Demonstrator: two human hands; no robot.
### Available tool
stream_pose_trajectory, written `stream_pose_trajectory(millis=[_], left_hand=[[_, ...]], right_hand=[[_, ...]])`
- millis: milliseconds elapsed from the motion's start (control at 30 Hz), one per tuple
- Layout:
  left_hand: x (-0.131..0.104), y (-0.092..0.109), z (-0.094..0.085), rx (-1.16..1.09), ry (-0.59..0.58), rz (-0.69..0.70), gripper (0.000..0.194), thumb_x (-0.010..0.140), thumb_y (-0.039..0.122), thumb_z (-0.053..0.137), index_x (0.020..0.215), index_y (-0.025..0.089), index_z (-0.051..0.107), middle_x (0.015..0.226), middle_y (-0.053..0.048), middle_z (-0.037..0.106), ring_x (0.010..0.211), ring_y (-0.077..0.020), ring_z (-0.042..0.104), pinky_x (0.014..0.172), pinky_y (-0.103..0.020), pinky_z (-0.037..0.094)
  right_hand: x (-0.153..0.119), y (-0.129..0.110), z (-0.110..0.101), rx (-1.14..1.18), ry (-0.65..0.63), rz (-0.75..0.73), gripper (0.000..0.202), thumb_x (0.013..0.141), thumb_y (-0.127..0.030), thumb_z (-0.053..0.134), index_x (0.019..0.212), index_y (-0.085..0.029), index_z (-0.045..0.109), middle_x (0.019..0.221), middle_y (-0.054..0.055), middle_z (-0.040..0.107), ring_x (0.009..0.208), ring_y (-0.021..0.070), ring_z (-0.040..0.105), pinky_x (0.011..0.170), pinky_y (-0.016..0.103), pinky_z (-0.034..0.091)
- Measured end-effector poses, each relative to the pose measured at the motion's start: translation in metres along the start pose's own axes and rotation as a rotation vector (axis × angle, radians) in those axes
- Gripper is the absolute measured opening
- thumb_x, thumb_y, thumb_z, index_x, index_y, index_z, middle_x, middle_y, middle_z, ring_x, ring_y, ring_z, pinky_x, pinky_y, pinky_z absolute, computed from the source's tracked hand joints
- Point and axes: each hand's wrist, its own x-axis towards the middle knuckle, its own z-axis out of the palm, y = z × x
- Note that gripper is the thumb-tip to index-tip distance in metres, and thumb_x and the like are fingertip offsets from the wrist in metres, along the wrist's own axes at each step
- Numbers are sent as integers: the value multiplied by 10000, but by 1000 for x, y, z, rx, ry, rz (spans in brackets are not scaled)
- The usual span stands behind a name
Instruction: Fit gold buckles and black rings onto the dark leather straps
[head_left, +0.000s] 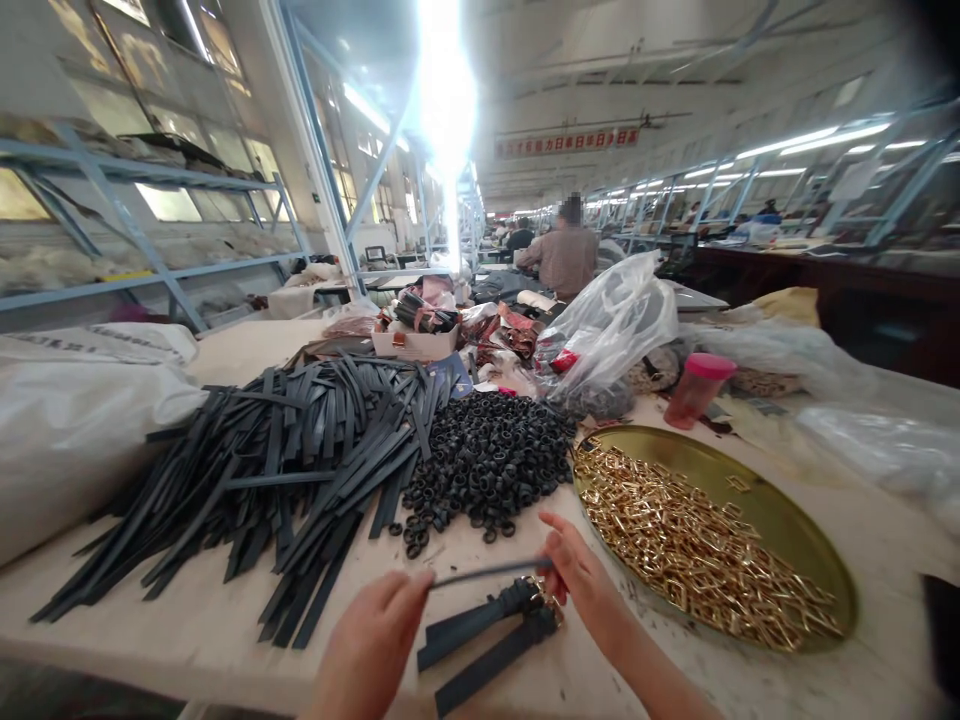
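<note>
A dark strap (487, 572) is stretched between my two hands above the table. My left hand (379, 630) pinches its left end. At the other end, my right hand (576, 570) closes on the strap, its index finger pointing out to the left. Just below lie several dark straps (491, 650) with gold buckles (546, 603) near my right fingers. Beyond my hands is a heap of small black loops (491, 455). Many loose dark straps (300, 450) are piled at the left. On the right, a round gold tray (829, 560) bears many gold buckles (697, 540).
A red jar with a pink lid (701, 388) stands behind the tray. Clear plastic bags (619, 320) and a white box (416, 343) sit farther back. A white sack (82, 430) is at the left edge. A person (566, 255) is beyond the table.
</note>
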Motion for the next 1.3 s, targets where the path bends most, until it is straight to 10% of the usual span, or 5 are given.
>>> stream_pose_trajectory(millis=[233,333,567,867,1300], left_hand=[[-14,55,39,-666,-403,-201,369,722,272,524,1074,196,601,906,-60,667,775,-186,587,696,-251,450],[0,65,41,-955,-453,-415,347,751,323,462,1041,151,542,542,51,507,400,-71,408,391,-172,315],[5,64,43,-1346,-460,-727,385,653,236,508,1022,167,423,631,49,573,351,-41,456,331,-143,297],[-3,66,42,-1661,-542,-730,425,646,355,617,980,117,508,529,16,598,319,-52,440,334,-158,261],[-25,93,58,-1200,-491,-507,436,694,619,479,713,183,469,423,100,385,316,-44,294,371,-181,171]], right_hand=[[14,-5,15,-334,-161,-123,247,868,-334,335,879,-180,528,586,-44,517,512,115,509,447,204,380],[35,-1,16,-471,-161,-198,246,869,-302,368,852,-189,587,731,5,580,686,147,554,594,240,413],[64,18,13,-805,-176,-313,196,783,-101,468,679,-192,607,773,47,563,716,182,528,638,284,356],[49,11,-1,-850,-137,-348,187,759,-104,460,857,-168,606,818,71,624,796,218,557,716,325,409],[-42,-8,-11,932,37,404,155,676,-275,723,738,-171,626,742,-2,677,652,87,592,616,193,467]])
